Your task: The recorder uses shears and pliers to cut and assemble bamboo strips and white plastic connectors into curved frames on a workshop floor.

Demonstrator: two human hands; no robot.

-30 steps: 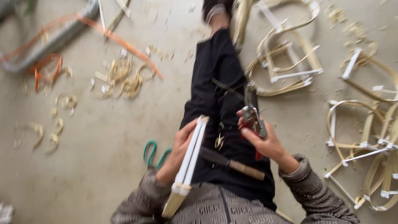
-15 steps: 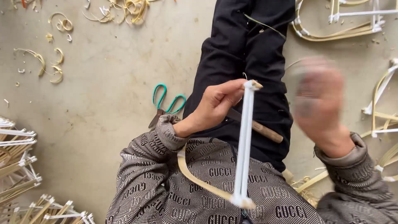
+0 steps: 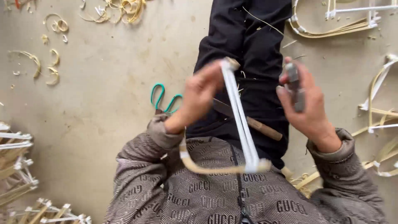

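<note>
Far left of the left hand: stacked bamboo frames point(image 3: 16, 166) with white-taped joints, lying on the concrete floor point(image 3: 103, 103). Above these, well away from both hands: scattered curled bamboo shavings point(image 3: 54, 66).

Just left of the left hand, on the floor: scissors point(image 3: 165, 97) with green handles, partly hidden behind the wrist.

Left hand point(image 3: 199, 95): raised, fingers closed around the upper end of a bundle of white-wrapped strips point(image 3: 238, 116). Bundle running down from that grip toward the body, joined at its lower end to a curved bamboo strip point(image 3: 207, 169) that bends back under the left wrist. Image blurred here; exact finger placement cannot be told.

Between the two hands, lower: a tool with a wooden handle point(image 3: 261, 127) resting across the lap on black trousers point(image 3: 248, 49), touched by neither hand.

Right hand point(image 3: 306, 103): held apart from the left, closed on a grey metal tool point(image 3: 294, 85), upright in the fist; type unclear through blur.

Right of the right hand: more bent bamboo frames point(image 3: 381, 108) on the floor, some also at upper right.
</note>
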